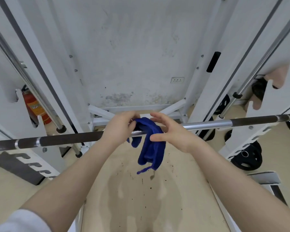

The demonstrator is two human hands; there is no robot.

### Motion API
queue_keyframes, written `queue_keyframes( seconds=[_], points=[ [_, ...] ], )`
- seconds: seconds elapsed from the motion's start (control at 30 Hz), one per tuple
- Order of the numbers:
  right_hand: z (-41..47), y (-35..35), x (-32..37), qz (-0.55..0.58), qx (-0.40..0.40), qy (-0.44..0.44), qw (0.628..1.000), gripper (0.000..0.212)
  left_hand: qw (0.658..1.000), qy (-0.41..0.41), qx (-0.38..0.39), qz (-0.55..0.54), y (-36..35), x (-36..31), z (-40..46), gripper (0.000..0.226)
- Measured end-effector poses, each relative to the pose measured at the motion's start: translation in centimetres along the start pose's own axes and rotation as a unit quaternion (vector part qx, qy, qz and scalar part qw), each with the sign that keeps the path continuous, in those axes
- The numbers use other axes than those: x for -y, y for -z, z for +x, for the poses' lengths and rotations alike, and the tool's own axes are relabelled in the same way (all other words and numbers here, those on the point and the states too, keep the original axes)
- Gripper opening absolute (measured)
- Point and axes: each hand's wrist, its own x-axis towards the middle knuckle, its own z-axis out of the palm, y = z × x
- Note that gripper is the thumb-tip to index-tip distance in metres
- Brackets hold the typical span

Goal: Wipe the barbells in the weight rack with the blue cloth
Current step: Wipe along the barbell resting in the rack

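A long barbell [208, 125] lies across the white weight rack [264, 104], with dark knurled ends and a shiny steel middle. The blue cloth [151, 148] is draped over the bar's middle and hangs down below it. My left hand [119, 126] grips the cloth's upper end at the bar, fingers curled over it. My right hand [171, 131] hovers just right of the cloth with spread, relaxed fingers, its thumb touching the hanging fold.
Chrome guide rods [251, 67] slant along both uprights. Black weight plates [248, 156] sit low on the right. A red fire extinguisher [35, 108] stands behind the left upright. A stained white wall [141, 47] is ahead, beige floor [141, 198] below.
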Motion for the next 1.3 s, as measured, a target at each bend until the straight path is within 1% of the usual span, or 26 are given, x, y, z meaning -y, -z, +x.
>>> queue_keyframes(
  seconds=[0.07,0.17,0.23,0.3,0.37,0.4,0.43,0.47,0.5,0.53,0.6,0.67,0.7,0.73,0.77,0.83,0.87,0.9,0.93,0.97,1.0,1.07,1.13,1.2,1.27,1.3],
  points=[
    [0.7,-0.5,0.1,0.127,-0.027,-0.069,0.989,0.062,1.0,-0.01,-0.003,0.011,0.4,0.6,0.2,0.021],
    [2.3,-1.5,0.8,0.2,-0.151,-0.127,0.96,0.029,1.0,-0.014,-0.003,-0.008,0.9,1.5,0.6,0.017],
    [3.0,-1.8,1.5,0.222,-0.216,-0.111,0.944,0.024,0.998,-0.03,-0.049,-0.035,1.2,2.0,0.7,0.02],
    [3.1,-1.9,2.1,0.247,-0.252,-0.046,0.935,0.022,0.989,-0.079,-0.104,-0.062,1.6,2.0,0.5,0.023],
    [2.7,-2.4,1.9,0.159,-0.278,-0.02,0.947,0.016,0.984,-0.129,-0.101,-0.076,2.0,2.2,0.1,0.024],
    [2.4,-2.6,1.4,0.043,-0.284,-0.026,0.958,0.012,0.986,-0.14,-0.062,-0.068,2.0,2.6,0.0,0.024],
    [2.2,-2.9,0.7,-0.109,-0.284,-0.029,0.952,0.009,0.99,-0.137,-0.006,-0.046,2.1,3.0,-0.1,0.024],
    [2.0,-2.9,-0.2,-0.258,-0.29,-0.012,0.922,0.009,0.991,-0.121,0.054,-0.014,2.1,3.4,-0.4,0.025],
    [1.9,-2.9,-1.0,-0.354,-0.292,0.024,0.888,0.016,0.989,-0.1,0.105,0.015,2.1,3.8,-0.6,0.028],
    [2.1,-3.1,-1.5,-0.399,-0.277,0.061,0.872,0.023,0.988,-0.075,0.132,0.034,2.3,4.0,-0.9,0.034],
    [2.4,-4.5,-1.3,-0.431,-0.193,0.105,0.875,0.035,0.985,-0.035,0.147,0.088,2.8,4.1,-1.1,0.046],
    [3.6,-6.8,-1.7,-0.501,-0.098,0.121,0.851,0.049,0.971,-0.034,0.169,0.166,3.0,4.3,-1.0,0.036],
    [4.2,-7.9,-2.2,-0.541,-0.091,0.121,0.827,0.055,0.964,-0.033,0.176,0.195,3.0,4.5,-1.0,0.028],
    [4.8,-8.6,-2.4,-0.556,-0.111,0.115,0.816,0.058,0.96,-0.031,0.178,0.216,3.0,4.7,-1.0,0.022],
    [5.4,-8.7,-2.5,-0.566,-0.14,0.105,0.805,0.056,0.958,-0.034,0.17,0.228,3.0,5.0,-1.2,0.02],
    [6.6,-8.1,-2.2,-0.622,-0.187,0.083,0.756,0.046,0.962,-0.059,0.123,0.238,2.7,5.8,-1.7,0.023],
    [7.2,-7.2,-1.6,-0.616,-0.191,0.029,0.764,0.044,0.966,-0.073,0.091,0.229,2.7,6.0,-2.0,0.025],
    [7.7,-6.4,-0.8,-0.577,-0.207,-0.032,0.79,0.045,0.972,-0.079,0.067,0.211,2.7,6.2,-2.2,0.026],
    [8.0,-5.9,-0.1,-0.533,-0.214,-0.084,0.814,0.046,0.976,-0.082,0.052,0.196,2.7,6.2,-2.4,0.026],
    [8.3,-5.8,0.3,-0.512,-0.208,-0.118,0.825,0.043,0.977,-0.079,0.052,0.193,2.7,6.2,-2.4,0.025],
    [8.3,-6.3,0.4,-0.535,-0.205,-0.088,0.815,0.036,0.975,-0.073,0.058,0.2,2.6,6.2,-2.4,0.024],
    [7.6,-8.7,-1.0,-0.606,-0.193,0.014,0.771,0.025,0.969,-0.065,0.066,0.228,2.5,6.1,-2.1,0.023],
    [6.4,-10.5,-3.8,-0.597,-0.226,0.098,0.763,0.032,0.965,-0.065,0.069,0.244,2.4,6.1,-2.0,0.023],
    [5.6,-9.9,-6.1,-0.625,-0.24,0.188,0.719,0.05,0.967,-0.072,0.067,0.234,2.4,6.2,-1.8,0.025],
    [5.4,-8.0,-6.1,-0.679,-0.212,0.216,0.669,0.062,0.969,-0.08,0.067,0.224,2.4,6.3,-1.8,0.027],
    [5.5,-7.1,-5.2,-0.696,-0.193,0.185,0.666,0.06,0.968,-0.083,0.069,0.227,2.4,6.3,-1.8,0.027]
  ],
)
